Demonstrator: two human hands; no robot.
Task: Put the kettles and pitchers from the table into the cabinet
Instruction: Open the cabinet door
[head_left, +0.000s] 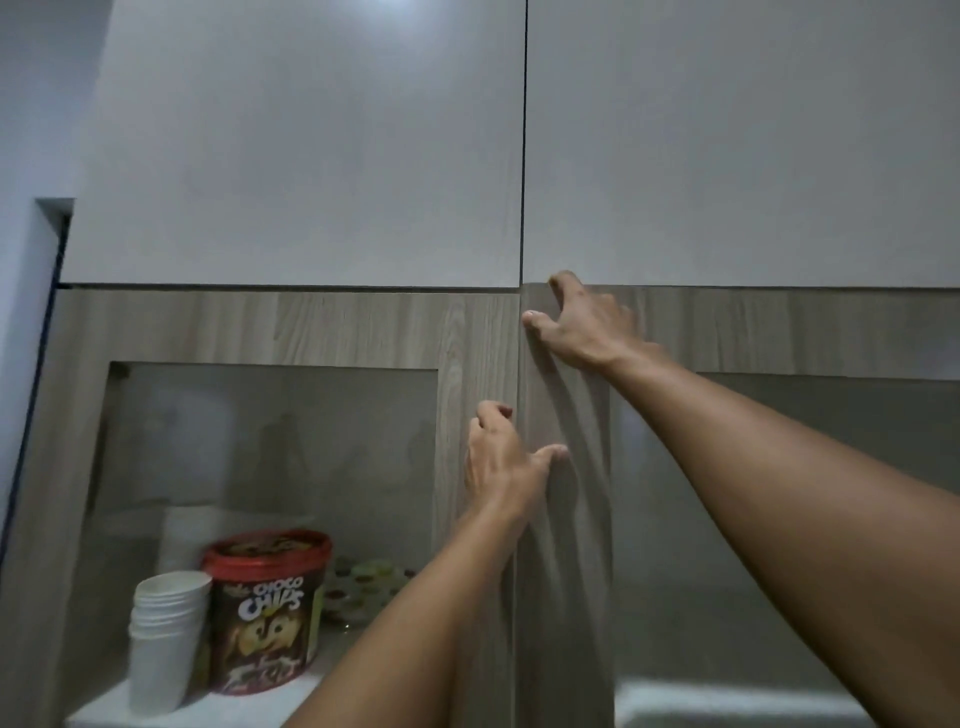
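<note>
No kettle or pitcher is in view. I face a cabinet with two wood-framed glass doors. My left hand (501, 467) is at the centre seam, fingers curled into the gap and thumb pressed on the right door (566, 545). My right hand (582, 327) grips the same door's top left corner, fingers hooked over its top edge and thumb at the seam. The left door (363, 327) is closed. Whether the right door is slightly ajar I cannot tell.
Behind the left door's glass stand a stack of white paper cups (161, 639), a red-lidded Choco Chips tub (265, 608) and a polka-dot dish (363, 587). The shelf behind the right glass (727, 597) looks bare. Two closed white upper doors (311, 156) hang above.
</note>
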